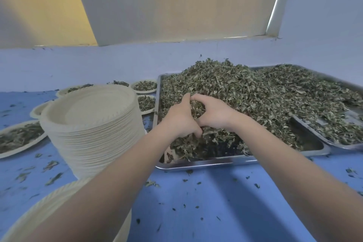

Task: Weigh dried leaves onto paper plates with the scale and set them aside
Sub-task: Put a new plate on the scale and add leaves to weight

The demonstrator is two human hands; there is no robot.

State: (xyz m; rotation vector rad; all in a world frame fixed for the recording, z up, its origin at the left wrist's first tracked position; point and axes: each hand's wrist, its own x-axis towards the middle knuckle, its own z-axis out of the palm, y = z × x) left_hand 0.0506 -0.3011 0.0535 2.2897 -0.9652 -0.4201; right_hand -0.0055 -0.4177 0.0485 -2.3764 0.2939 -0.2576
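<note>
Nearest to me, under my left forearm, an empty paper plate (pixel 64 198) lies at the bottom left edge of the view on the blue table (pixel 216 202), which is sprinkled with loose leaf crumbs. Just beyond it rises a tall stack of paper plates (pixel 92 129), all bare.

Both my arms reach forward over the table's near part to the steel tray (pixel 206 164). My left hand (pixel 181 117) and my right hand (pixel 215 113) meet in the heap of dried leaves (pixel 245 92), thumbs almost touching, fingers curled down into the pile. Between them I am clenching a clump of leaves, each hand closed around its side of the bunch; the fingertips are buried, so I cannot see how deep they go.

The heap fills most of this tray and is highest near its far left part. To the right a second steel tray (pixel 337 144) overlaps the first one's corner and also carries leaves.

Left of the stack, a filled plate (pixel 17 139) sits at the table's left side. Farther back, behind the stack and just beside the tray's left wall, more small plates with leaves (pixel 145 86) stand in a cluster near the pale blue wall (pixel 78 65). I see no scale from here.
</note>
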